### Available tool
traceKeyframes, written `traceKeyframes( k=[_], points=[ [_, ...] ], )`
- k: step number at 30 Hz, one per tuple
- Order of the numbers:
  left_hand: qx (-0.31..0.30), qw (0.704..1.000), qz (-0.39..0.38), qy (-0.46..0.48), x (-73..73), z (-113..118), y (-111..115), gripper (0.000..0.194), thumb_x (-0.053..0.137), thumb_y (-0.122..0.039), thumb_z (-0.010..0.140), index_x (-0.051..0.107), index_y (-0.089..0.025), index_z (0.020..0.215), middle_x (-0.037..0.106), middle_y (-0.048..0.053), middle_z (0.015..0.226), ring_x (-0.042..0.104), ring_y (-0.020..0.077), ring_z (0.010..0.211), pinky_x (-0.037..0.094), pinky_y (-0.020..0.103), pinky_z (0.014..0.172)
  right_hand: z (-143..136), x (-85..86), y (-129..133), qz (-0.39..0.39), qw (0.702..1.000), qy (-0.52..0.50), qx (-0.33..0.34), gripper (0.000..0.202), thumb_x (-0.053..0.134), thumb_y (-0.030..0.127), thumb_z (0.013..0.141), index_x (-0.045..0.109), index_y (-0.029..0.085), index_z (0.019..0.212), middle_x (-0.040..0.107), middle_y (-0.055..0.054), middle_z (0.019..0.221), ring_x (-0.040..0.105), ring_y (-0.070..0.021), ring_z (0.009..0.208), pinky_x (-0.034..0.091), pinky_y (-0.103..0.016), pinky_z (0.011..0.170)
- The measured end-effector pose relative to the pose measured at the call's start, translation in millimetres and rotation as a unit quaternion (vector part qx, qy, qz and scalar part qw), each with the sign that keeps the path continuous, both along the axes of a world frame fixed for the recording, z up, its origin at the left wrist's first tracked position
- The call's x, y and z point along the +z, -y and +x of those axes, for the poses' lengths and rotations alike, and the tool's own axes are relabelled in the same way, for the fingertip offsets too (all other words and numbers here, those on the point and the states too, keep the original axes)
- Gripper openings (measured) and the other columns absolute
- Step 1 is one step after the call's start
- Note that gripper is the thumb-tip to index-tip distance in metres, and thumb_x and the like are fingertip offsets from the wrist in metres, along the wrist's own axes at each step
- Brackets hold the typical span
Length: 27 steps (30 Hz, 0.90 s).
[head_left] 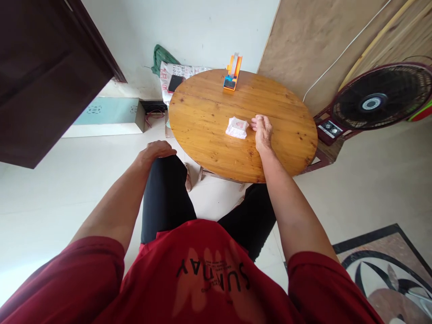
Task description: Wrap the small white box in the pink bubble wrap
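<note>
Right hand [262, 130], loosely curled, seems to touch the white packet [237, 127] mid-table [202, 117], still unopened; left hand [158, 150] rests empty on the knee.

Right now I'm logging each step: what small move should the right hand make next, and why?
Probably slide a little left and close on the packet. The right hand rests on the table just beside it, seemingly holding nothing, while the left hand sits on the knee.
</note>
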<state>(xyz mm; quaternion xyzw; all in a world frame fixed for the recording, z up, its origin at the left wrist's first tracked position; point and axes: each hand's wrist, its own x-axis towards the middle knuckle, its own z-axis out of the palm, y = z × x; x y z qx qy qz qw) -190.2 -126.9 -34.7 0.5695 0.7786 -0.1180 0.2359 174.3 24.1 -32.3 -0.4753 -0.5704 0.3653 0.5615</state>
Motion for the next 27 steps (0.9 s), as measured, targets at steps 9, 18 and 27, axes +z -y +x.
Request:
traceKeyframes(
  k=[9, 18, 27],
  points=[
    [-0.007, 1.000, -0.005, -0.030, 0.5, -5.2, 3.1, 0.048, 0.048, -0.053, 0.075, 0.072, -0.023, 0.106, 0.070, 0.011, 0.112, 0.063, 0.0345, 0.103, 0.047, 0.038, 0.086, -1.0, 1.4, 0.4, 0.008, 1.000, -0.011, -0.005, 0.052, 0.050, 0.070, 0.081, 0.060, 0.021, 0.094, 0.069, -0.004, 0.093, 0.067, -0.0170, 0.080, 0.053, -0.037, 0.079],
    [-0.014, 0.999, -0.010, -0.041, -3.5, -3.7, 0.6, 0.051, 0.046, -0.052, 0.076, 0.071, -0.023, 0.110, 0.070, 0.012, 0.114, 0.063, 0.0341, 0.105, 0.048, 0.039, 0.086, -1.7, 2.4, 0.8, 0.012, 1.000, -0.003, -0.003, 0.058, 0.048, 0.075, 0.077, 0.059, 0.021, 0.093, 0.068, -0.005, 0.093, 0.068, -0.0177, 0.080, 0.053, -0.036, 0.077],
    [-0.007, 0.998, -0.013, -0.055, -10.7, -5.5, -1.3, 0.051, 0.047, -0.053, 0.076, 0.071, -0.025, 0.112, 0.069, 0.010, 0.117, 0.063, 0.0335, 0.108, 0.048, 0.039, 0.089, -1.1, 1.4, 0.7, 0.010, 1.000, -0.003, -0.002, 0.057, 0.049, 0.075, 0.078, 0.059, 0.021, 0.094, 0.069, -0.004, 0.093, 0.068, -0.0171, 0.080, 0.054, -0.036, 0.078]
  ],
)
